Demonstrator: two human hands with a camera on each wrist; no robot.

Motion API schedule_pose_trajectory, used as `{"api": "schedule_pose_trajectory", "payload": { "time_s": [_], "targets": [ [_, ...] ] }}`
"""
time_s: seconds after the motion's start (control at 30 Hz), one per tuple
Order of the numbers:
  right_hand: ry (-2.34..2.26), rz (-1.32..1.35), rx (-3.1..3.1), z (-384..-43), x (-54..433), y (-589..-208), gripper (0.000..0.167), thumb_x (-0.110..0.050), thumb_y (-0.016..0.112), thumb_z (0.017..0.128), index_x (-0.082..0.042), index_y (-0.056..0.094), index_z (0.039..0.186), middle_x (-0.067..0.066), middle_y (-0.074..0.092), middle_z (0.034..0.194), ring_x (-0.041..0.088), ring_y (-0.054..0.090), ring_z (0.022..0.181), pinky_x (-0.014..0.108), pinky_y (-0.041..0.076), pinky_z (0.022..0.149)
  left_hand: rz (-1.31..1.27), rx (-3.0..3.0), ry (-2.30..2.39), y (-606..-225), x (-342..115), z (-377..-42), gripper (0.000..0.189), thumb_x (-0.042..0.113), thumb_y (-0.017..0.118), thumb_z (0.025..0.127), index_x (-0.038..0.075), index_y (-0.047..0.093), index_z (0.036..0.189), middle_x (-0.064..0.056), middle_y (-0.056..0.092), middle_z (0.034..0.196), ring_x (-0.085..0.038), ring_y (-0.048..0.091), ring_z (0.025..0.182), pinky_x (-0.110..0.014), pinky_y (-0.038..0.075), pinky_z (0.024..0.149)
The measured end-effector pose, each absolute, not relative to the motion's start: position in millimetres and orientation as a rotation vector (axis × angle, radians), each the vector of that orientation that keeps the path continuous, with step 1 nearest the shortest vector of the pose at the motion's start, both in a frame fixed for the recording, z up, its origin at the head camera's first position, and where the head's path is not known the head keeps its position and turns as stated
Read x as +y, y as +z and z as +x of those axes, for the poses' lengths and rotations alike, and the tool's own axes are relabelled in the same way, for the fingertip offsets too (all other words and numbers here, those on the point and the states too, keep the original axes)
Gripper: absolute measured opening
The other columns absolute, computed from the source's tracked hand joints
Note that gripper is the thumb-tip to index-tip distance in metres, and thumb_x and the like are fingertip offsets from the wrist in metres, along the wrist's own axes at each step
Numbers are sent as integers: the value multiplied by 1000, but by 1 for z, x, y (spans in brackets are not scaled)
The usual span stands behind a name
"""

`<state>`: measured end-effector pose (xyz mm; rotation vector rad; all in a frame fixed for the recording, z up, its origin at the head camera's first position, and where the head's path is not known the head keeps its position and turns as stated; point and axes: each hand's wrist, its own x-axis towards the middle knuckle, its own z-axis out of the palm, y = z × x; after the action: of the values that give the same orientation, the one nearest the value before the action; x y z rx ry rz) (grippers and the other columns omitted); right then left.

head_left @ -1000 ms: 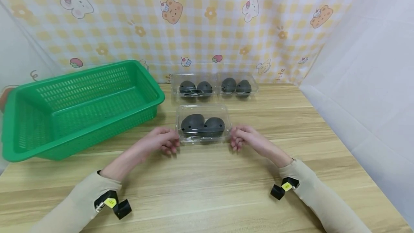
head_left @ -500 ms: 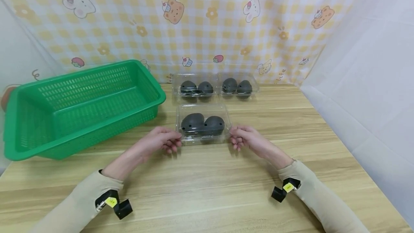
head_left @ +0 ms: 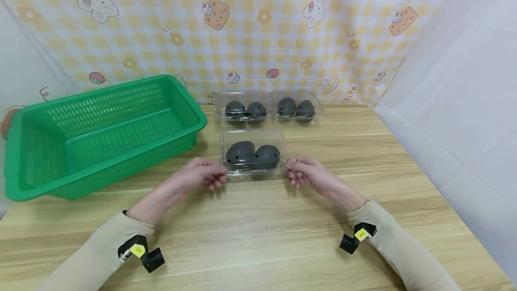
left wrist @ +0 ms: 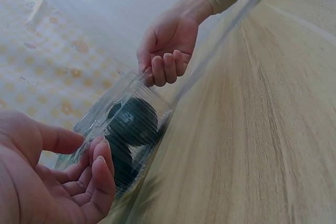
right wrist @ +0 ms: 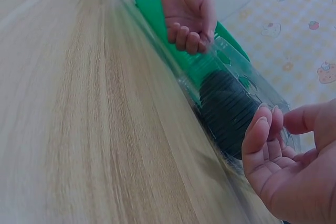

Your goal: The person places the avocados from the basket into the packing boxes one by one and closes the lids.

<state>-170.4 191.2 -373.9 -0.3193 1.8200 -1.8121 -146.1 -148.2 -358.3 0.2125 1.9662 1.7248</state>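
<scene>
A clear plastic clamshell box (head_left: 253, 135) sits on the table, with two dark egg-shaped items (head_left: 241, 152) inside that look like avocados. At its front left corner, my left hand (head_left: 203, 173) pinches the rim between thumb and fingertips. My right hand (head_left: 308, 170) does the same at the front right corner, the other fingers curled underneath. From the left wrist view, the box (left wrist: 152, 95) stretches between both hands, its ribbed side showing. In the right wrist view the dark item (right wrist: 227, 109) shows through the plastic.
Two similar clear boxes, the left box (head_left: 242, 98) and the right box (head_left: 296, 95), stand side by side at the back, each with two dark items. A green slotted basket (head_left: 133, 158) stands at the left. Behind the wooden table (head_left: 258, 232) hangs a checked curtain (head_left: 258, 35).
My left hand has shifted slightly right, bringing its thumb onto the box's front left corner. My right hand's fingertips have closed in on the right corner. The box stays in place.
</scene>
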Motion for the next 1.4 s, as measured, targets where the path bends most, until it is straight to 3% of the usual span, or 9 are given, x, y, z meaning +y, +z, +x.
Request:
{"api": "schedule_pose_trajectory", "payload": {
  "time_s": [0.53, 1.4],
  "targets": [
    [-1831, -295, 1803, -169, 188, -372, 13, -7, 43, 106, 3, 51, 104, 3, 55, 82, 9, 56, 69, 20, 50, 62, 224, 1989, 1688, -356, -147, -147, 25, 8, 53, 103, -15, 61, 108, -9, 66, 86, -12, 60, 73, -21, 52, 66],
    [-1814, -309, 1842, -172, 186, -373, 16, -10, 46, 106, 5, 51, 104, 5, 54, 84, 12, 55, 73, 23, 49, 65, 188, 1994, 1712, -357, -150, -149, 29, 8, 52, 103, -18, 58, 115, -11, 66, 90, -12, 62, 74, -22, 54, 68]
  ]
}}
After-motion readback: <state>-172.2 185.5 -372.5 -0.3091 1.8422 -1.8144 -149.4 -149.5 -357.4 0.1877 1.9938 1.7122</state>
